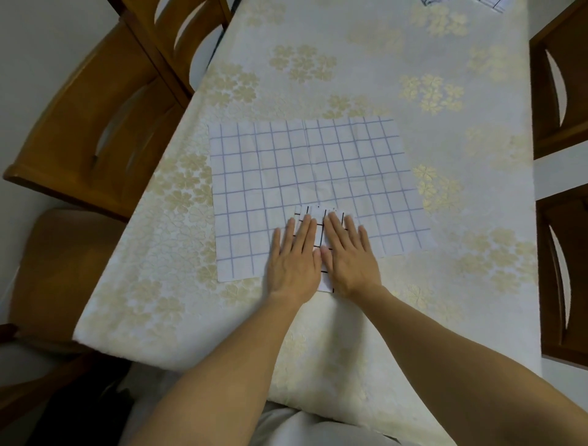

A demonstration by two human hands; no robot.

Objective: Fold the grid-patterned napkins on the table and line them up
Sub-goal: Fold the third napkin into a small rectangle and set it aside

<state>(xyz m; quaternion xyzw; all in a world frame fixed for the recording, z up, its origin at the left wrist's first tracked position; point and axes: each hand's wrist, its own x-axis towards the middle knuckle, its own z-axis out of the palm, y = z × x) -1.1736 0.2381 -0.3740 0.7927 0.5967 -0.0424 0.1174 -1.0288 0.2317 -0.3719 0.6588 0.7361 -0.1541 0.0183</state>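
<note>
A large white napkin with a faint blue grid point(305, 178) lies spread flat on the table. On its near edge sits a small folded napkin with a black grid point(319, 232), mostly covered by my hands. My left hand point(294, 261) and my right hand point(348, 258) press flat on the folded napkin side by side, fingers straight and pointing away from me. More grid-patterned napkins point(483, 3) show at the far edge of the table, cut off by the frame.
The table wears a white cloth with pale gold flowers point(350, 63). Wooden chairs stand on the left point(95, 121) and on the right point(560, 95). A cushioned seat point(60, 264) is at the near left.
</note>
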